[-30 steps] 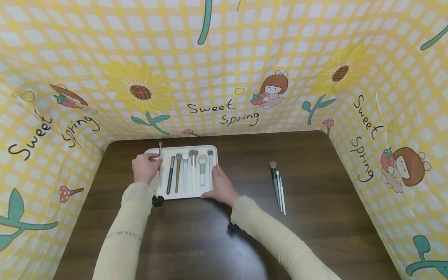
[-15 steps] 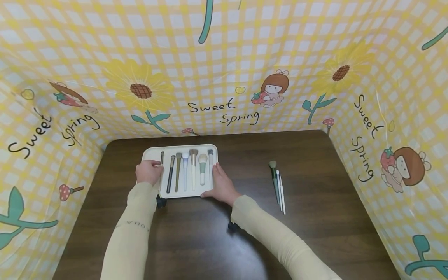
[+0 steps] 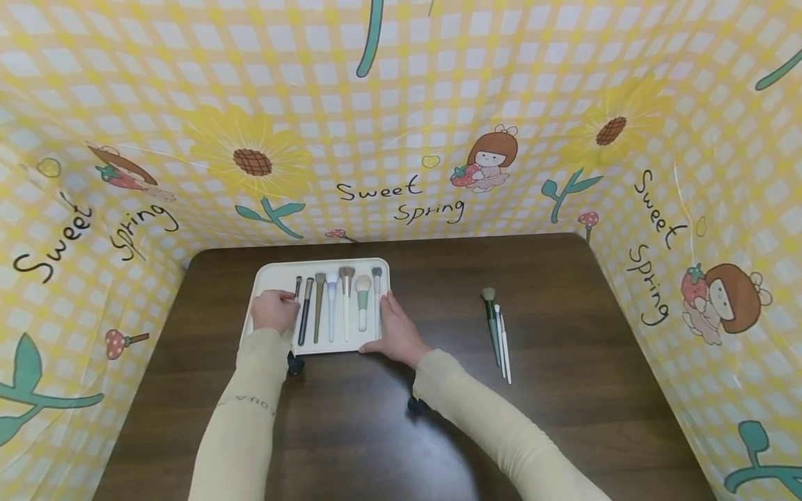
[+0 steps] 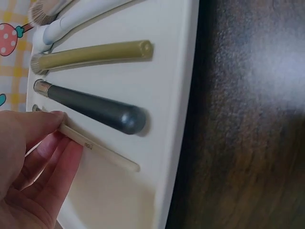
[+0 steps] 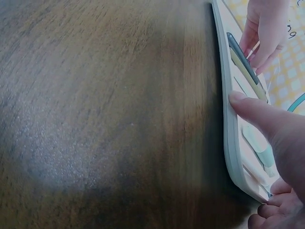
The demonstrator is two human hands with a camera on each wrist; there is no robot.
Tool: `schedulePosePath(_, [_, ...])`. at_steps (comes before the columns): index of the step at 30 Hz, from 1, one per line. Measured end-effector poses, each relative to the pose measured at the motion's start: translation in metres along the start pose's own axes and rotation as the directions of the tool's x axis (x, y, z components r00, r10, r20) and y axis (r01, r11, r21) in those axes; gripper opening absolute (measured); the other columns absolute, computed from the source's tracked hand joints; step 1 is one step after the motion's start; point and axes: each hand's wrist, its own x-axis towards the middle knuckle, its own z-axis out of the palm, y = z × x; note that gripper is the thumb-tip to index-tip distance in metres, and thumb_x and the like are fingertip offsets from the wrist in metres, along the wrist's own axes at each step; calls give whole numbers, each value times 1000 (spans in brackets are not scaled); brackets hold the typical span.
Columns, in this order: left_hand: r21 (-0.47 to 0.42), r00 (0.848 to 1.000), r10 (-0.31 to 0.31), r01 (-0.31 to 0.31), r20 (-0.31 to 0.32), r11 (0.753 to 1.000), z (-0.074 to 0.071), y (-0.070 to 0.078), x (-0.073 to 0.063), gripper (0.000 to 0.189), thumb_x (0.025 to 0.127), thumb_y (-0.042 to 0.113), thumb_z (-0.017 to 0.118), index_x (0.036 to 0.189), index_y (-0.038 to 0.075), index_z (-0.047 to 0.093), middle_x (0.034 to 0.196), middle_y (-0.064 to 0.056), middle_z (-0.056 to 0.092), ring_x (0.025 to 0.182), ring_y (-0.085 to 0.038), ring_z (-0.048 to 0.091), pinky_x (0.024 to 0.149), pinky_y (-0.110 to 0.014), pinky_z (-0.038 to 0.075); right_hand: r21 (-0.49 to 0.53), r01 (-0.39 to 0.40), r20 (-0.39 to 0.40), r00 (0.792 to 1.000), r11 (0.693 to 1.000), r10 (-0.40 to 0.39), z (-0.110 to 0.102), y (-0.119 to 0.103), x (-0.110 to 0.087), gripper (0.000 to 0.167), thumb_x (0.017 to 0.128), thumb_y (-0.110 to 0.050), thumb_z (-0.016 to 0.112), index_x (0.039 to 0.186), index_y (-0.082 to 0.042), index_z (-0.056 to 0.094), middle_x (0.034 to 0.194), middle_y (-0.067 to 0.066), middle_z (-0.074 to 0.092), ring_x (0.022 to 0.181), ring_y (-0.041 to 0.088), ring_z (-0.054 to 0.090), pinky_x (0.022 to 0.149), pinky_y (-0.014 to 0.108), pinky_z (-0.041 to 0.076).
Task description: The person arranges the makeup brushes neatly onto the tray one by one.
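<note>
My left hand (image 3: 273, 310) pinches a slim cream-handled makeup brush (image 4: 105, 153) between thumb and fingers, low over the left part of a white tray (image 3: 268, 273). The brush's small dark head points to the back, and its handle lies close along the tray floor in the left wrist view. Just right of it is a black makeup brush (image 3: 305, 313), followed by an olive brush (image 3: 318, 313) and several others in a row. At the tray's right side, my right hand (image 3: 401, 330) holds the edge, its thumb on the near rim in the right wrist view.
Apart from the tray, a green makeup brush (image 3: 491, 320) and two thin white brushes (image 3: 503, 348) lie on the dark wooden table (image 3: 438, 278) to the right. A yellow checked cloth (image 3: 401, 125) rises along the back and both sides.
My left hand has brought the slim brush down and rightward, from over the tray's left back edge to beside the black brush. My right hand has stayed at the tray's right side.
</note>
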Motion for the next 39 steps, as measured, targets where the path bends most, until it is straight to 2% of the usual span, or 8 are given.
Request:
schedulePosePath(4, [-12,1000,-15,15,8,1000,1,0,1,25,95,9,65,114,-5,74,115,-25,70,108,-39,63,92,-50,51,9,-1,1,1000,1000,1,-1,-1,-1,126,71,-46,93,158,8,19,166,25,10,153,29,15,120,33,21])
schedulePosePath(11, [3,1000,-6,6,2,1000,3,-3,4,24,94,10,67,113,-3,75,116,-23,71,110,-40,62,94,-50,49,9,-7,3,1000,1000,7,-1,0,0,126,72,-46,93,158,7,19,167,24,10,153,28,14,120,32,21])
schedulePosePath(21, [5,1000,-22,22,-6,1000,2,-2,2,25,94,12,67,112,-2,76,115,-23,71,111,-40,62,94,-50,49,-3,-1,3,1000,1000,1,0,-1,-1,124,72,-45,93,159,7,20,167,24,10,153,29,15,120,33,21])
schedulePosePath(31, [15,1000,16,-16,-18,1000,-2,-2,-3,29,93,16,68,112,-5,75,112,-25,71,113,-44,60,98,-53,47,10,0,5,1000,1000,0,0,-1,-1,125,72,-45,93,159,6,20,167,23,10,153,28,14,120,33,21])
schedulePosePath(39, [8,1000,-12,12,-13,1000,-1,-1,-4,33,94,19,68,116,-5,73,114,-25,71,114,-43,60,99,-53,47,1,7,-2,1000,1000,-7,0,0,-1,124,72,-45,93,158,7,20,166,25,11,153,29,15,120,33,22])
